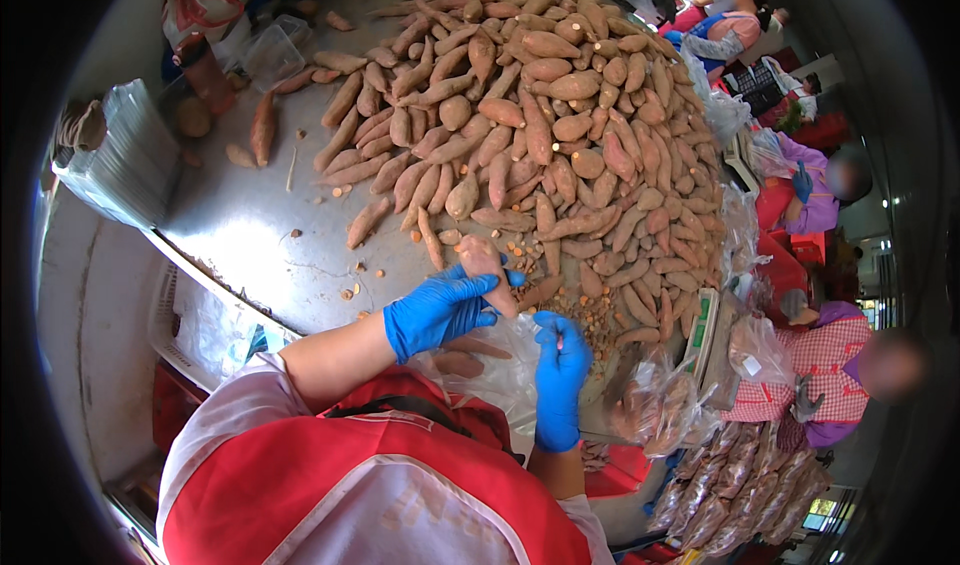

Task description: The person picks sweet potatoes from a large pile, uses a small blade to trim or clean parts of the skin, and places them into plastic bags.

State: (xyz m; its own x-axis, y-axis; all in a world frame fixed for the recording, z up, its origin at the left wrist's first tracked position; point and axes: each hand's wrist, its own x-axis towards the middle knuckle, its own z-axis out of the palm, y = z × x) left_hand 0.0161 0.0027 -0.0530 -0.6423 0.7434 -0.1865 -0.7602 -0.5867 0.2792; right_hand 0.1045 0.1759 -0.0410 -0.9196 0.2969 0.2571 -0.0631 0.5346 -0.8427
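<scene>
My left hand [442,311], in a blue glove, grips a sweet potato [482,263] over the near part of the metal table [247,224]. To its right, my right hand [561,381], also gloved in blue, has its fingers curled in near the potato's lower tip. A tiny pink spot shows between those fingers; what it is cannot be made out. A clear plastic bag [502,374] with sweet potatoes inside lies open below both hands. Beyond them rises a large heap of sweet potatoes [525,115]. Cut orange ends and scraps [592,314] are scattered beside the right hand.
Stacked clear plastic trays [124,160] stand at the table's left edge, above a white basket [169,325]. A scale [705,325] and filled bags [656,400] are on the right. Several co-workers line the right side, one in a checked apron [814,370]. More packed bags [739,482] lie lower right.
</scene>
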